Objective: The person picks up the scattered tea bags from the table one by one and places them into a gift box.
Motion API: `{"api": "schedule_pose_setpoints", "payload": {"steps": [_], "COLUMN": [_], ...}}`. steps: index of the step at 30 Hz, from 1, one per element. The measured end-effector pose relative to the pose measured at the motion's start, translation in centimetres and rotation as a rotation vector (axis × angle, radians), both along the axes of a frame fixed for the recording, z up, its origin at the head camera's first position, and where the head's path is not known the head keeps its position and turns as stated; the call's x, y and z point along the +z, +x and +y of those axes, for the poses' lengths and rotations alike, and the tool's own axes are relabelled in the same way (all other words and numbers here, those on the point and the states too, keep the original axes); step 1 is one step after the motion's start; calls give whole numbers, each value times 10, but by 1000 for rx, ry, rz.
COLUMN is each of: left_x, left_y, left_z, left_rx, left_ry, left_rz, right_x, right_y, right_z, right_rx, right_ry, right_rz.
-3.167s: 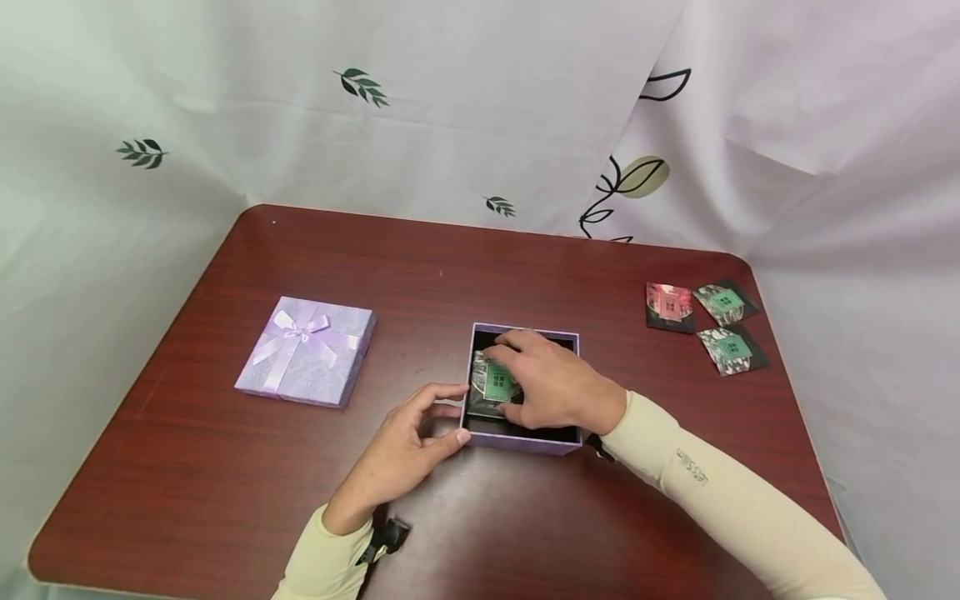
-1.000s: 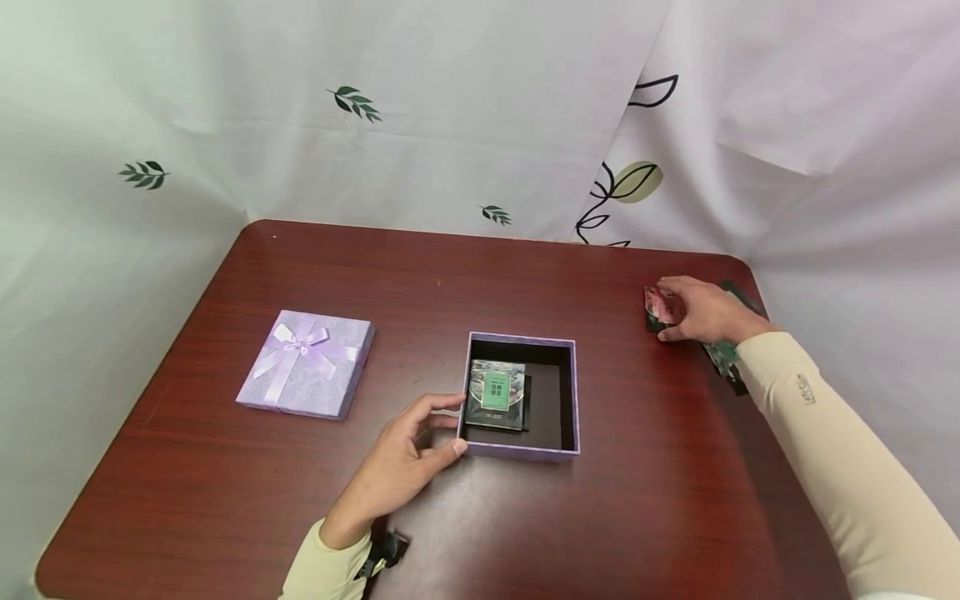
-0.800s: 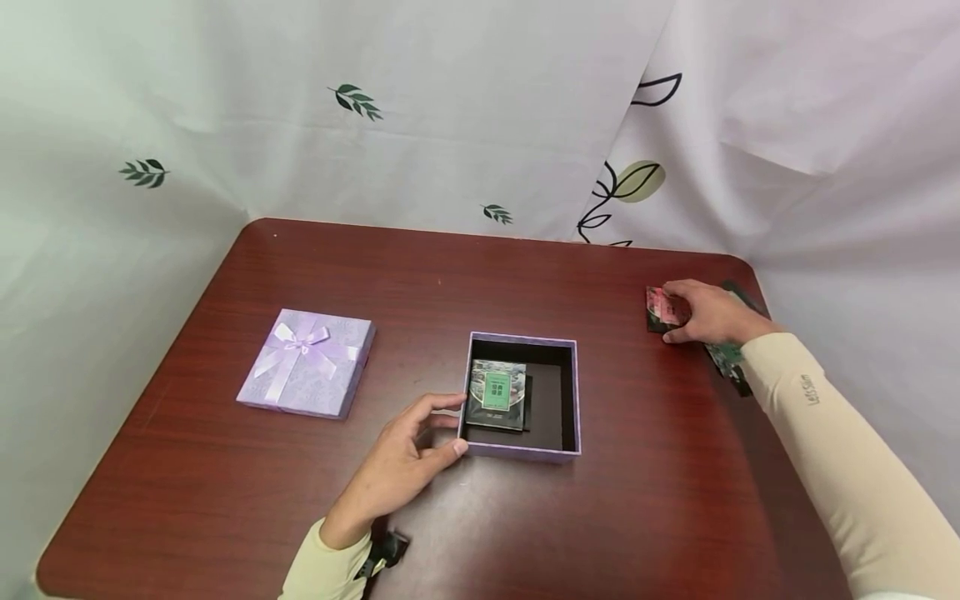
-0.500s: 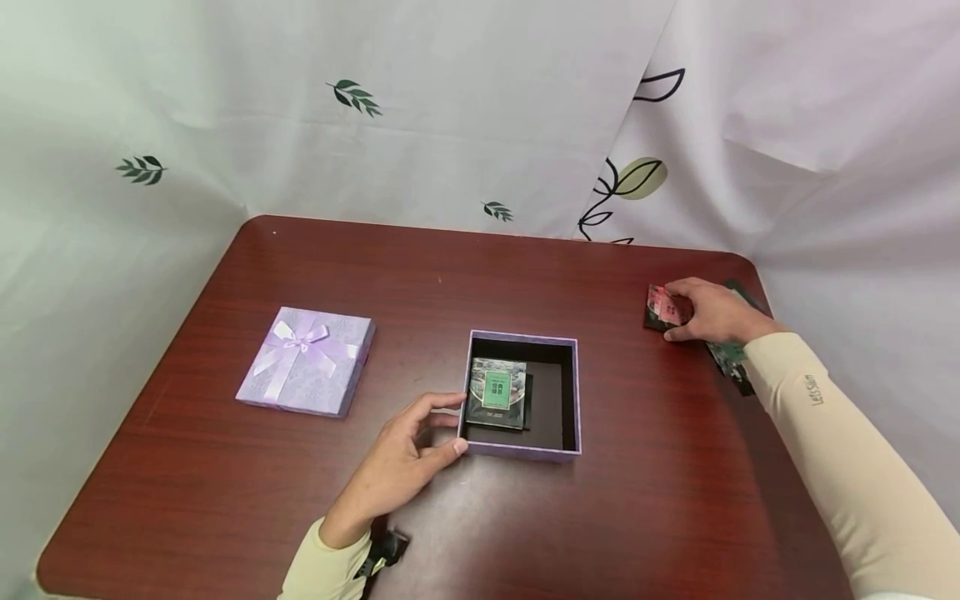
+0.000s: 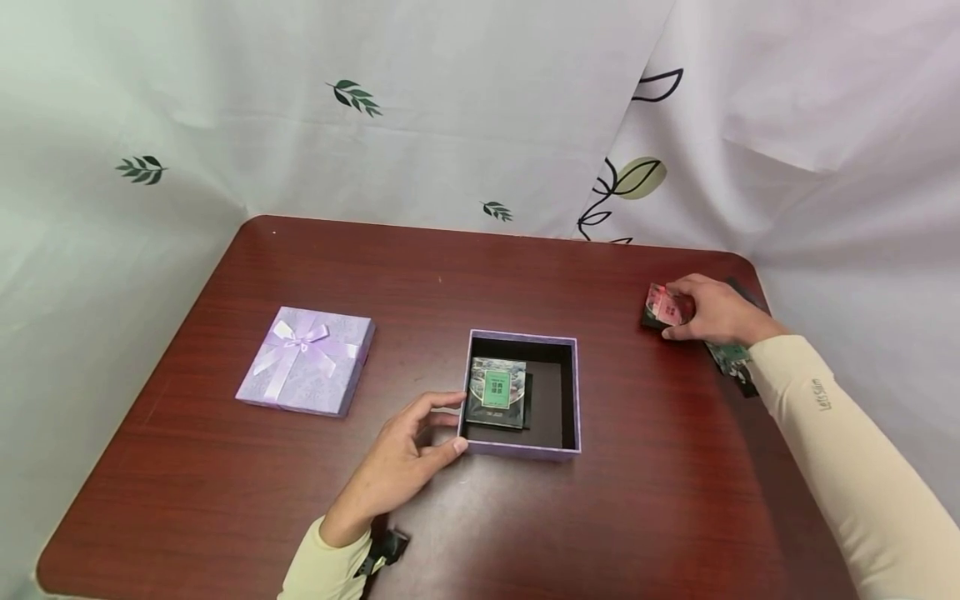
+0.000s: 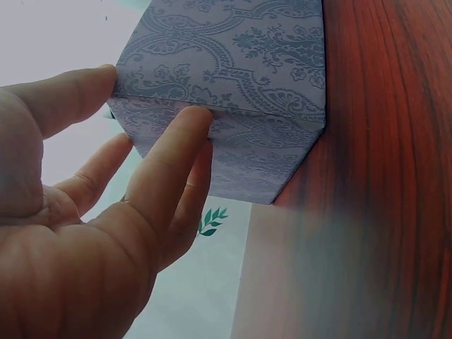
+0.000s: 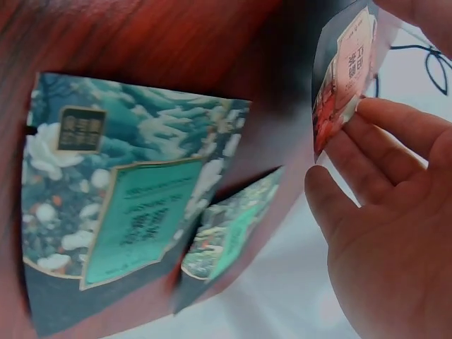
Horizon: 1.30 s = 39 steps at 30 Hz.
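My right hand (image 5: pixel 716 308) pinches a tea packet (image 5: pixel 663 307) with a red label at the right of the table, thumb on one edge and fingers on the other; in the right wrist view the packet (image 7: pixel 346 78) is tilted up. Open side up, a purple box (image 5: pixel 525 451) stands in the middle. My left hand (image 5: pixel 401 454) touches its left wall with extended fingertips, thumb at the front corner; the left wrist view shows these fingers against the patterned wall (image 6: pixel 261 141). A green-labelled tea packet (image 5: pixel 497 393) lies inside at the left, over another dark packet.
Two green-labelled packets lie beyond my right hand, a nearer packet (image 7: pixel 134 198) and a farther packet (image 7: pixel 229 236), partly hidden in the head view. The purple lid (image 5: pixel 303 367) with a ribbon bow sits at the left. White curtains (image 5: pixel 450 125) surround the table.
My right hand has left the box and gone to the right side, taking hold of the red-labelled packet, which now tilts slightly up. The left hand stays at the box.
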State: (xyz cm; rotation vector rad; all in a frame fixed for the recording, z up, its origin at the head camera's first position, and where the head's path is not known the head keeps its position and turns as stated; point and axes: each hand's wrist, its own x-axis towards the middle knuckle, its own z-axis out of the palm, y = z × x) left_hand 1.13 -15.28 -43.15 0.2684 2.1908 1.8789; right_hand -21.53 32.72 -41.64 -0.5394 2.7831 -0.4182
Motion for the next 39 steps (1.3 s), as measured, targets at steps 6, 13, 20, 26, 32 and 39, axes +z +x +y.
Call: {"api": "schedule_pose_setpoints", "payload": {"steps": [6, 13, 20, 26, 32, 39], "left_x": [-1, 0, 2, 2, 1, 1], "left_y": [0, 0, 0, 0, 0, 0], "left_z": [-1, -2, -4, -4, -4, -2], "left_rx": [5, 11, 7, 6, 5, 4], "left_ry": [-9, -16, -17, -28, -31, -30], "left_rz": [7, 3, 8, 3, -1, -9], "right_x": [15, 35, 59, 78, 86, 96], "right_y": [2, 10, 24, 39, 53, 74], "right_z": [-6, -21, -46, -71, -94, -120], "right_rx": [3, 32, 93, 163, 235, 292], "right_ry": [10, -11, -24, -49, -73, -70], "right_rz": [24, 110, 194, 217, 256, 285]}}
